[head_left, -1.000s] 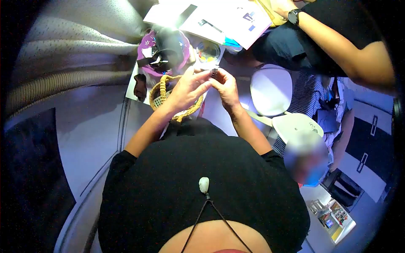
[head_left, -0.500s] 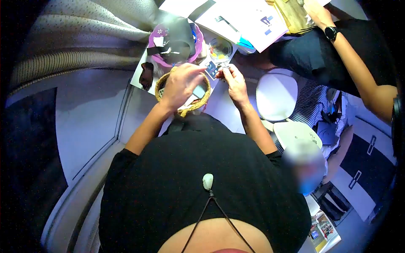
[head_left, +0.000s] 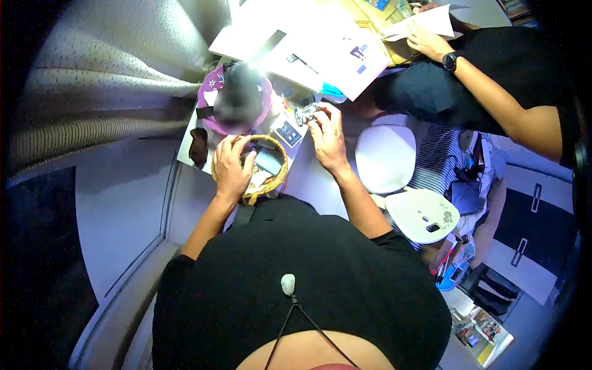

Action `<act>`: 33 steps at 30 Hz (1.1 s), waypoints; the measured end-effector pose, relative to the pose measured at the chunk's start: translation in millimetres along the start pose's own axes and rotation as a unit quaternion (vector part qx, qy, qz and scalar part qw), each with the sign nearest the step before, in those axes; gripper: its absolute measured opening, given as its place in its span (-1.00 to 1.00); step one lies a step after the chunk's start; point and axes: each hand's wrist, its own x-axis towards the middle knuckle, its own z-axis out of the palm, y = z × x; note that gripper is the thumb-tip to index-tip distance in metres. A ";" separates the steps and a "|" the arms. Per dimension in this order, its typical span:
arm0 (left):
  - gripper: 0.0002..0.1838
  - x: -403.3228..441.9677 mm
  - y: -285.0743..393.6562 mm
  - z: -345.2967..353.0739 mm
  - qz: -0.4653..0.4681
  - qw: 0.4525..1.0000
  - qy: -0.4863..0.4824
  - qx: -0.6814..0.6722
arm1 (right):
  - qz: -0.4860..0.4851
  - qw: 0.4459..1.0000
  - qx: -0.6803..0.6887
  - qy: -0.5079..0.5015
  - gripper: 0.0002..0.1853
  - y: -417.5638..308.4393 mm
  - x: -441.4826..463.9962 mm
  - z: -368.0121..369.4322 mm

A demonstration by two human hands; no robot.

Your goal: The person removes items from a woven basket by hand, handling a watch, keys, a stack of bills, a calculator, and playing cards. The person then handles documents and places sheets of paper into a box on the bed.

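At the near edge of the tabletop (head_left: 184, 155), the woven basket (head_left: 283, 154) hides part of that edge. The left hand (head_left: 231, 169) is over its left rim, fingers bent and a little apart, thumb towards the inside; whether it grips the rim or something within cannot be told. Inside lie a pale blue flat item (head_left: 269, 161) and some whitish pieces, so the basket is at least partly filled.

By the near left corner lies a dark brown item (head_left: 198, 148). Past the basket, near the right edge, a dark card with a pale border (head_left: 287, 133) lies flat, touched by neither hand.

Just beyond the card, the right hand (head_left: 328, 137) pinches a small shiny object (head_left: 306, 115) between thumb and fingers, above the right edge. The handling looks midway: the object is picked up and outside the basket, not yet put down, while the card lies loose.

Farther, along the left edge, sits a full purple basin (head_left: 204, 94). White sheets (head_left: 336, 61) cover the far side, and beyond the far right corner a co-worker's hand (head_left: 430, 44) holds a white paper (head_left: 435, 22).
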 end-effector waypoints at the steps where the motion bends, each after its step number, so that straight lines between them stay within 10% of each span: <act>1: -0.61 -1.3 3.1 -1.1 -0.006 1.000 -0.006 0.007 | -0.001 1.000 0.000 0.002 -0.86 2.2 2.7 -0.1; 5: -0.61 0.2 -0.5 1.3 -0.010 1.000 0.006 0.001 | 0.078 0.974 0.213 -0.004 -0.83 29.7 12.8 14.3; 8: -0.63 1.9 -1.0 3.1 -0.013 1.000 0.014 -0.009 | 0.346 0.765 0.541 -0.049 -0.80 15.7 34.1 4.7; 12: -0.66 2.5 0.3 2.2 -0.027 0.999 0.007 -0.014 | 0.327 0.717 0.614 -0.041 -0.79 42.5 57.5 27.5; 33: -0.71 8.7 -1.8 2.2 -0.070 0.996 0.029 -0.057 | 0.324 0.787 0.524 -0.013 -0.75 77.9 246.2 161.2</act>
